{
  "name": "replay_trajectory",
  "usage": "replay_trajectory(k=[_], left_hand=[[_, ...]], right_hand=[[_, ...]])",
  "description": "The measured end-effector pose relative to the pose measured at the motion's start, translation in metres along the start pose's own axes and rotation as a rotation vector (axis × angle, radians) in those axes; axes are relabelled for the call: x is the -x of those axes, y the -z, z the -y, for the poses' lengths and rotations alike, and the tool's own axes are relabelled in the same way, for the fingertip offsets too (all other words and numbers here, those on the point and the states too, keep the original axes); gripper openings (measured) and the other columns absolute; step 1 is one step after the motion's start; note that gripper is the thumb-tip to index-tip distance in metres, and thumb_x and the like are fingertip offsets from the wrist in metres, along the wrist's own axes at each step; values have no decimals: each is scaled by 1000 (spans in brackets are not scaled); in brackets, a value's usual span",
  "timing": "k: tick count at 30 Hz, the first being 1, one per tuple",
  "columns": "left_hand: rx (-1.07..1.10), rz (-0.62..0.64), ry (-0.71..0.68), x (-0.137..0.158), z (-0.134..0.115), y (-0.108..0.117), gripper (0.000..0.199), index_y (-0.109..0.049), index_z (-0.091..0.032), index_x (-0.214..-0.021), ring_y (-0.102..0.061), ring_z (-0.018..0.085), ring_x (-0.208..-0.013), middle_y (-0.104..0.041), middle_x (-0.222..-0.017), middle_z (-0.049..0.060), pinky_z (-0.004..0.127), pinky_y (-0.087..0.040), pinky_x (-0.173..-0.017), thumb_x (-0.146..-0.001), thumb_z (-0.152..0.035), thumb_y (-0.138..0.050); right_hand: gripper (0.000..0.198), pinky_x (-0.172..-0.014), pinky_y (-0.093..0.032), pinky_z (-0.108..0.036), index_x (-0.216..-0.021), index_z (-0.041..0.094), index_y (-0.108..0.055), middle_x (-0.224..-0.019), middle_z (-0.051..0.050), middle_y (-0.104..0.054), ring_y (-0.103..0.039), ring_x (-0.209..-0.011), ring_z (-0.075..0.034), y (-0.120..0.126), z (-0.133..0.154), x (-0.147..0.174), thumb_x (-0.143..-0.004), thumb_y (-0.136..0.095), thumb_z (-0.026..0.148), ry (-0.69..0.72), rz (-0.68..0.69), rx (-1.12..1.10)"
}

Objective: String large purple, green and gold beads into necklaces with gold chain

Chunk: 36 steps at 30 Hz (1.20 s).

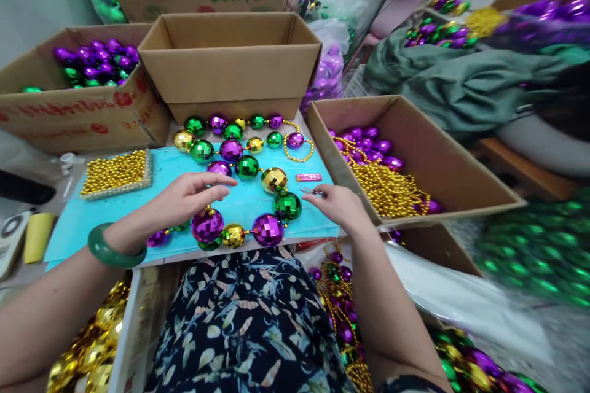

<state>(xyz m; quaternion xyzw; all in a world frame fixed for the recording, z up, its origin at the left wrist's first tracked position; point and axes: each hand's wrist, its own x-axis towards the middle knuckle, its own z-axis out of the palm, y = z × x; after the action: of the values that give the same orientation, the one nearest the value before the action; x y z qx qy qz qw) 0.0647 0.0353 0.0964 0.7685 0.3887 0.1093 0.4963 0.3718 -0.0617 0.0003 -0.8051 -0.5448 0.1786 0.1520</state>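
Observation:
My left hand (198, 191) hovers above the strand, its fingers stretched out and the thumb apart, holding nothing visible. A green bangle (115, 245) is on that wrist. My right hand (338, 201) pinches a small thin metal tool (306, 190), its kind too small to make out, beside a large green faceted bead (286, 204). The bead strand winds over a blue sheet (124, 212), with a gold bead (273, 179) and purple beads (268, 230) among the green ones. At its far end lies a loop of small gold beads (311, 151).
A small pink packet (308, 177) lies right of the strand. On the left sits a tray of gold beads (115, 173). Behind stand an open cardboard box (230, 77) and a box of purple and green balls (83, 107). Another box (454, 187) holds gold bead chains.

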Motion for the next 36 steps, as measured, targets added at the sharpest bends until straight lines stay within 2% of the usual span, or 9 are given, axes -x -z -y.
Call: replay_trajectory(k=[3, 7, 15, 17, 19, 22, 24, 28, 36], left_hand=[[37, -10, 11, -2, 0, 0, 44, -65, -19, -113, -30, 7, -41, -51, -58, -1, 21, -21, -37, -82, -49, -54], [30, -52, 56, -2, -3, 2, 49, -64, -21, -116, -37, 7, -44, -62, -76, 3, 21, -28, -38, -81, -53, -54], [135, -192, 52, 3, 5, 15, 45, -68, -22, -110, -51, 10, -61, -67, -94, 5, 19, -39, -49, -78, -53, -60], [212, -227, 53, 3, 11, 17, 44, -68, -23, -110, -50, 9, -59, -66, -94, 5, 18, -39, -48, -78, -51, -63], [290, -248, 39, 3, 15, 18, 42, -67, -22, -111, -48, 7, -56, -65, -93, 4, 17, -37, -46, -79, -49, -63], [387, -239, 9, 1, 18, 16, 41, -66, -20, -111, -44, 4, -51, -63, -91, 4, 16, -34, -42, -81, -47, -62], [438, -220, 1, -1, 19, 14, 42, -65, -18, -112, -40, 3, -48, -62, -90, 5, 15, -31, -39, -82, -46, -61], [501, -198, -31, -2, 19, 10, 39, -65, -17, -111, -43, 3, -50, -61, -87, 5, 14, -30, -38, -84, -45, -59], [585, -189, -44, -3, 24, 10, 38, -67, -18, -106, -45, 3, -49, -60, -85, 4, 15, -30, -37, -85, -48, -57]], right_hand=[[35, -71, -43, -31, -91, 21, -74, -90, -10, -71, -62, -87, -24, -20, -14, -20, -84, -55, 49, 53, 16, 183], [32, -87, -39, -34, -111, 15, -67, -112, -14, -65, -53, -107, -26, -34, -19, -47, -91, -44, 24, 167, -111, 272], [29, -88, -40, -37, -103, 8, -63, -104, -19, -63, -55, -102, -27, -34, -20, -73, -81, -44, 9, 251, -103, 214], [33, -81, -45, -34, -109, 9, -59, -102, -15, -63, -58, -95, -23, -29, -6, -66, -84, -39, 11, 287, -136, 63], [32, -69, -47, -30, -112, 13, -57, -91, -9, -63, -60, -78, -18, -27, 17, -53, -86, -38, 18, 362, -90, -320], [25, -53, -43, -26, -101, 18, -61, -72, -2, -60, -53, -58, -14, -32, 60, -30, -84, -50, 32, 468, 190, -951], [31, -47, -38, -24, -88, 17, -65, -63, -1, -57, -49, -53, -12, -40, 87, -18, -83, -54, 46, 482, 352, -1127], [59, -44, -33, -25, -64, 16, -63, -49, 0, -50, -44, -45, -10, -57, 125, -11, -82, -43, 68, 423, 439, -1231], [52, -47, -34, -26, -53, 17, -56, -51, -2, -53, -43, -47, -11, -57, 158, -15, -78, -53, 62, 443, 329, -1130]])
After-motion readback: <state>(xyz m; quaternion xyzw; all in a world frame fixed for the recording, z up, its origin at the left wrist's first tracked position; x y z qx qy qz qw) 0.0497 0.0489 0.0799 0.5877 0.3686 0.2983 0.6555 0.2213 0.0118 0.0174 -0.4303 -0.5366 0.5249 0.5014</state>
